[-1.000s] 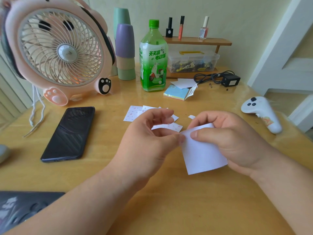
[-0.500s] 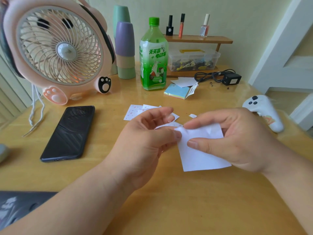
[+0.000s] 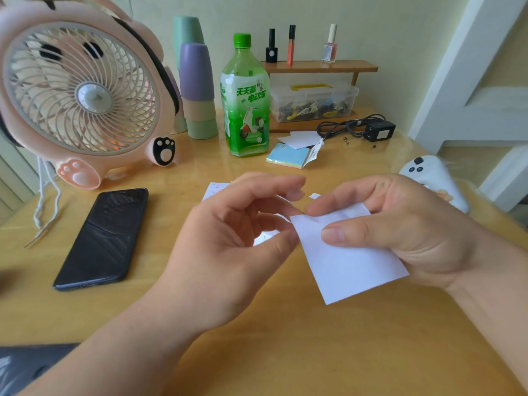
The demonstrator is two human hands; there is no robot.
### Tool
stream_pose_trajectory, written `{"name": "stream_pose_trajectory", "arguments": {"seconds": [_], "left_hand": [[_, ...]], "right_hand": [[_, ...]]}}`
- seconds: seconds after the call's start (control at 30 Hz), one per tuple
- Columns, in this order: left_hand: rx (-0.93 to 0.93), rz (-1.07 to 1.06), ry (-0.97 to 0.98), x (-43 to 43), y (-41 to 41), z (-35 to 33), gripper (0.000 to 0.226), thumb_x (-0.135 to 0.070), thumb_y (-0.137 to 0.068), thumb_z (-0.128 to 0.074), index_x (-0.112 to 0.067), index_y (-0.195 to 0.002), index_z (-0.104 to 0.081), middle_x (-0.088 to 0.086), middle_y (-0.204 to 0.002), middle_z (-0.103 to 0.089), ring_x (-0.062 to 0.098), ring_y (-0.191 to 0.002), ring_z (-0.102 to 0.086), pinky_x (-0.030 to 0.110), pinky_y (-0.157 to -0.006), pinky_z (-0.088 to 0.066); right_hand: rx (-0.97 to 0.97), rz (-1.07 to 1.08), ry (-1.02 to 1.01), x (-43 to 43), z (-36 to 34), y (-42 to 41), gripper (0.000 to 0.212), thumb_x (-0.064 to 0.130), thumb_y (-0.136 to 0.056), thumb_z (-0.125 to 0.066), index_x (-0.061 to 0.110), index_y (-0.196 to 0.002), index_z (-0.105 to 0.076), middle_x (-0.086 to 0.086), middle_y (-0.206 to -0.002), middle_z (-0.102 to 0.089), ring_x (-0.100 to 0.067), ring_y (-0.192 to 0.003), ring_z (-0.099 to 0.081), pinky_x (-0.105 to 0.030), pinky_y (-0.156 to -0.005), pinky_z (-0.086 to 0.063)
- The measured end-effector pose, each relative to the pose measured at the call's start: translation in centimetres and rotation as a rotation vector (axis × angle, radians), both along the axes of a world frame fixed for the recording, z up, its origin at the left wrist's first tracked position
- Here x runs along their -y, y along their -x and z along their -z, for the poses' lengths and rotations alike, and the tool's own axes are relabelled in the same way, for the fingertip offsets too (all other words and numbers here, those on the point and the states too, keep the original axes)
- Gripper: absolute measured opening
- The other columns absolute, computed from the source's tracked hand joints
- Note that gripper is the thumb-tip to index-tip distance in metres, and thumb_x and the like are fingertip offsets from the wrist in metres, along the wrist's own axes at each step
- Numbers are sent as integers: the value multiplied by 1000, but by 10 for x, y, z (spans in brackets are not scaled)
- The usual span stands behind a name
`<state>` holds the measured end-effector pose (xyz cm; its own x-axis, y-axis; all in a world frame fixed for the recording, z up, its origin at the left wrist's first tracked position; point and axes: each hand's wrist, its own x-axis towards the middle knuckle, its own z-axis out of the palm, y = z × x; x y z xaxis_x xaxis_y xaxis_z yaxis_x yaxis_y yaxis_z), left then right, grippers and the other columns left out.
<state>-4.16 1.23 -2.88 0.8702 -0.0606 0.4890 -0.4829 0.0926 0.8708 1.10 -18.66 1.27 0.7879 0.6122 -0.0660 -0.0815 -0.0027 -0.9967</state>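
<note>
Head view: my right hand [image 3: 414,224] grips a white paper sheet [image 3: 351,267], thumb on top and fingers behind, over the wooden surface [image 3: 285,352]. My left hand [image 3: 228,247] pinches the sheet's left corner between thumb and forefinger. A black phone [image 3: 103,238] lies left of my hands, and patterned paper scraps [image 3: 214,188] lie behind them.

- Wooden table [image 3: 257,352].
- Back: fan [image 3: 83,92], stacked cups [image 3: 197,90], bottle [image 3: 245,110], shelf [image 3: 320,65] (a clear box [image 3: 314,98] under its top board).
- Middle: phone [image 3: 103,238], note pad [image 3: 287,158], charger [image 3: 380,131], paper slips [image 3: 214,190].
- Right: controller [image 3: 434,178].
</note>
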Motion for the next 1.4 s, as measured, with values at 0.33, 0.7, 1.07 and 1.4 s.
{"name": "stream_pose_trajectory", "arguments": {"seconds": [0.33, 0.7, 1.07, 1.4], "left_hand": [[-9, 20, 40, 4, 0, 3, 32, -11, -79, -76, -12, -111, -74, 8, -104, -69, 28, -95, -68, 27, -75, -52], [94, -65, -115, 3, 3, 3, 22, -15, -85, -72, -15, -107, -76, 2, -101, -70, 29, -93, -68, 33, -75, -51], [145, -112, -196, 3, 3, 3, 16, -14, -89, -70, -15, -103, -77, 1, -97, -71, 30, -91, -67, 32, -72, -51], [182, -134, -246, 4, 7, 0, 14, -16, -88, -71, -21, -100, -78, 1, -91, -72, 26, -84, -67, 28, -72, -50]], "right_hand": [[-187, -65, -85, -3, 1, -1, 25, -7, -65, -70, 7, -84, -81, -21, -104, -76, -29, -87, -76, -31, -68, -60], [-347, -307, -180, -1, 9, -9, 44, 1, -67, -81, 2, -111, -76, -22, -123, -70, -28, -110, -69, -28, -85, -57], [-341, -364, -165, 0, 13, -12, 50, 12, -71, -84, -4, -116, -71, -29, -132, -62, -38, -129, -57, -30, -98, -52], [-360, -424, -150, 3, 15, -14, 54, 10, -76, -80, -9, -124, -64, -37, -139, -52, -46, -145, -36, -39, -119, -27]]}}
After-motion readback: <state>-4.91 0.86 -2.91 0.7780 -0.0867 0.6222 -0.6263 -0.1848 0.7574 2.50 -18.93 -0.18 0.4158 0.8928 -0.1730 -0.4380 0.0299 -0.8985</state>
